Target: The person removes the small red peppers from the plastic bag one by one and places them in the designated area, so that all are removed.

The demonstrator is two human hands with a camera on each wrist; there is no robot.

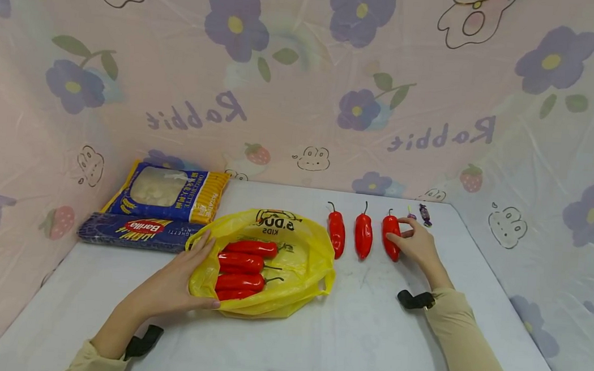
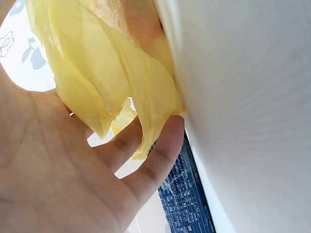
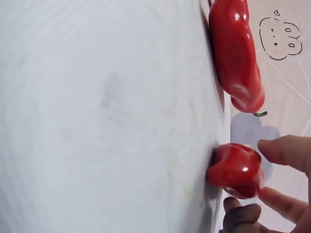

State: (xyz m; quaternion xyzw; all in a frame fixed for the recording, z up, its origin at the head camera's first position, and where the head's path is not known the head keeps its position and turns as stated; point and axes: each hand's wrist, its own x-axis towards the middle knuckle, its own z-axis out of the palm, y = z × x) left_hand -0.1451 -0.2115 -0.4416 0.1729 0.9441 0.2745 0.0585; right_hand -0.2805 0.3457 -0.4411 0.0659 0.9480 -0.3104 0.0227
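Note:
A yellow plastic bag (image 1: 297, 299) lies mouth toward me, several red chili peppers (image 1: 241, 261) inside. My left hand (image 1: 181, 283) spreads along its left rim, fingers on the far side and thumb at the near edge. Seen from the left wrist, the thin yellow film (image 2: 97, 63) lies against long, slightly bent fingers (image 2: 163, 150). To the right, three red chili peppers lie in a row, stems pointing away. My right hand (image 1: 418, 244) holds the rightmost chili pepper (image 1: 390, 236) between thumb and fingers. That pepper (image 3: 238, 170) appears end-on in the right wrist view, low against the table.
Behind the bag on the left are a blue spaghetti pack (image 1: 141, 232) and a blue-yellow orecchiette pack (image 1: 161, 191). The middle chili pepper (image 1: 363, 236) and left one (image 1: 336, 233) flank the right hand's work. A purple wrapped candy (image 1: 425, 215) lies near the back edge.

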